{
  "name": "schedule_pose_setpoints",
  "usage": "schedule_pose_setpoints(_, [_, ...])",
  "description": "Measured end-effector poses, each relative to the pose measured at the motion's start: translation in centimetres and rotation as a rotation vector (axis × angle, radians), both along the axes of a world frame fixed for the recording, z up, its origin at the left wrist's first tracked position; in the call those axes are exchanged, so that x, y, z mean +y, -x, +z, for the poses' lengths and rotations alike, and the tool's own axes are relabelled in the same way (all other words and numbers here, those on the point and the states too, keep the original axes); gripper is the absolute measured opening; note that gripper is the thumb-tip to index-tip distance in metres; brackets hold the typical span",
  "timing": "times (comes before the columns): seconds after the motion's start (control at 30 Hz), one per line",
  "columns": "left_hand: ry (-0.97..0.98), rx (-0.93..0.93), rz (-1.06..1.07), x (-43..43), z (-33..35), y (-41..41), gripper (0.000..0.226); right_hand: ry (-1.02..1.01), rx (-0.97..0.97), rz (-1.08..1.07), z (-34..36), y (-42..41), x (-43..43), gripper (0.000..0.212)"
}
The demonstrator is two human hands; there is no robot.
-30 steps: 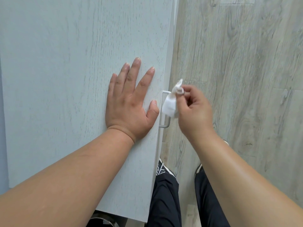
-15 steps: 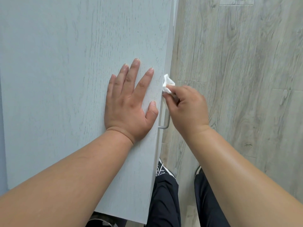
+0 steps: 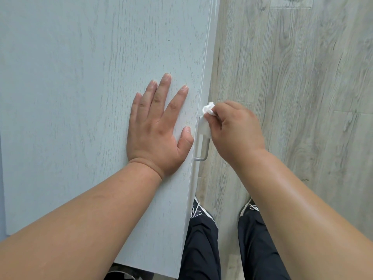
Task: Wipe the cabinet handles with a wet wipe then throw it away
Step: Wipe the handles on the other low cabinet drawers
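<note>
Along the cabinet [image 3: 80, 98] edge runs the handle [image 3: 204, 151]; right hand [image 3: 238, 130] pinches wet wipe [image 3: 206, 124] on it, left hand [image 3: 157, 134] flat.

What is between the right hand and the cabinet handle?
The white wet wipe lies there: the right hand pinches it against the upper part of the handle, seen in the head view.

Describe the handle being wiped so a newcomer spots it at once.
Start at the big pale grey cabinet panel on the left and follow its right edge. Beside the flat left hand is the handle: the only silver bar, its upper end under the white wet wipe the right hand grips.
</note>
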State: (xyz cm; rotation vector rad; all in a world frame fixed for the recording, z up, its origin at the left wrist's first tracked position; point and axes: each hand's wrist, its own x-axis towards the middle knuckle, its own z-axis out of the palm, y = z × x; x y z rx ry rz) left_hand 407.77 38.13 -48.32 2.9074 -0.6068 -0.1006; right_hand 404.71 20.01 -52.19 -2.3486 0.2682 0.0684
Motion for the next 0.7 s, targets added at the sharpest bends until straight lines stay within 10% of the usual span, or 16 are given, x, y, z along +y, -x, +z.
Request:
schedule_pose_setpoints(0.23, [0.005,-0.007,-0.003,0.0,0.0,-0.1,0.073,-0.227,0.184,-0.307,0.3,2.2,0.3,0.026])
schedule_pose_setpoints(0.7, [0.015,0.0,-0.003,0.0,0.0,0.0,0.073,-0.255,0.062,-0.069,-0.8,0.8,0.6,0.016])
